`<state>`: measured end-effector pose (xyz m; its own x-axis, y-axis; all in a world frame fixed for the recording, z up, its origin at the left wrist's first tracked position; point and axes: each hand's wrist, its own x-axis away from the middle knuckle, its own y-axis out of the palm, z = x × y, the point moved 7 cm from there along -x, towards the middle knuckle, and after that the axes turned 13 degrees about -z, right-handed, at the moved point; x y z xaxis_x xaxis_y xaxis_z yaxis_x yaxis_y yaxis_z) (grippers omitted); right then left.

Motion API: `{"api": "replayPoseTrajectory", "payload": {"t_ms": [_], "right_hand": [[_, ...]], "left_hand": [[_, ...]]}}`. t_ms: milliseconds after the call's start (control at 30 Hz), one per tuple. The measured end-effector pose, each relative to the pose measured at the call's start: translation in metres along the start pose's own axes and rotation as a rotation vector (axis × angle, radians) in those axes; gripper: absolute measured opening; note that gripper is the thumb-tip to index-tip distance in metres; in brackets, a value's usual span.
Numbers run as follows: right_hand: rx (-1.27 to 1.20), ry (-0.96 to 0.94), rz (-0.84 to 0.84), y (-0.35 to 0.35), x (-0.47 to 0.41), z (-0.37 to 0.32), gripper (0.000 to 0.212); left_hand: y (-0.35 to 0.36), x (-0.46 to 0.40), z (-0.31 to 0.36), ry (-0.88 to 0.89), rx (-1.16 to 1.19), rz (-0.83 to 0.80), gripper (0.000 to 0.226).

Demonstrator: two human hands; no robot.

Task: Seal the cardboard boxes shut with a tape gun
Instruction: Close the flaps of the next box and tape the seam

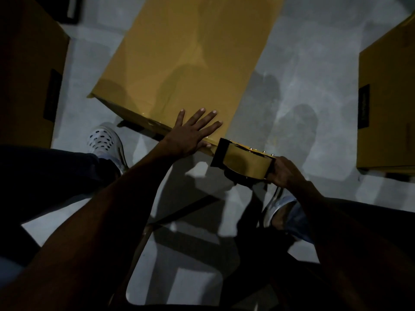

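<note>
Head view, dim light: left hand (192, 131) lies flat, fingers straight and spread, pressing the near edge of the box (190, 63) on the floor (303, 90); nothing curled round anything. Right hand (284, 173) is wrapped round the handle end of the tape gun (243, 162), fingers closed on it, with the gun's front plate just beyond the left thumb, touching or nearly touching the box's near corner edge; exact contact is hard to tell. Box top looks glossy near the palm, probably tape already laid there, so likely slick under the fingers; press down, don't rely on friction. Cardboard seems stiff but thin, flaps will flex if pushed mid-panel, so the palm belongs near the edge and seam as it is now. Weight can't be told; it needs steadying against the gun's pull either way. Gun is rigid, light enough for one hand, held by the handle behind the roll, keeping fingers off the front where a cutter would be. Two more boxes sit well apart, one left (29, 75) of the pressing hand, one right (390, 104) beyond the gun hand. A shoe (105, 140) stands just left of the left wrist.
</note>
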<state>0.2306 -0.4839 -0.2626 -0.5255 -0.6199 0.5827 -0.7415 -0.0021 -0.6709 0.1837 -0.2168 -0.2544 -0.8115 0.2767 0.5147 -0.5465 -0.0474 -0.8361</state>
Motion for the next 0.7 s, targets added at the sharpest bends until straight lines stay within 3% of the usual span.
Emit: {"api": "replayPoseTrajectory", "payload": {"t_ms": [67,133,233,333,467,700], "right_hand": [[0.000,-0.005,-0.020,-0.001,-0.006,-0.002,0.069],[-0.005,0.141,-0.029,-0.003,-0.005,0.017,0.071],[-0.031,0.353,0.003,-0.004,0.022,0.063,0.057],[-0.145,0.386,0.005,0.004,0.041,0.082,0.048],[-0.231,0.458,0.010,0.018,0.036,0.091,0.061],[-0.328,0.585,0.023,0.018,0.033,0.068,0.028]], "left_hand": [[0.000,0.000,-0.001,0.011,0.006,0.012,0.068],[-0.001,0.001,-0.002,0.010,0.009,0.012,0.068],[0.002,-0.001,-0.002,-0.001,0.003,0.021,0.069],[0.002,0.000,0.000,0.005,0.022,0.074,0.072],[0.003,-0.003,0.010,-0.114,0.064,0.105,0.082],[0.004,-0.011,0.035,-0.319,0.078,0.064,0.087]]}}
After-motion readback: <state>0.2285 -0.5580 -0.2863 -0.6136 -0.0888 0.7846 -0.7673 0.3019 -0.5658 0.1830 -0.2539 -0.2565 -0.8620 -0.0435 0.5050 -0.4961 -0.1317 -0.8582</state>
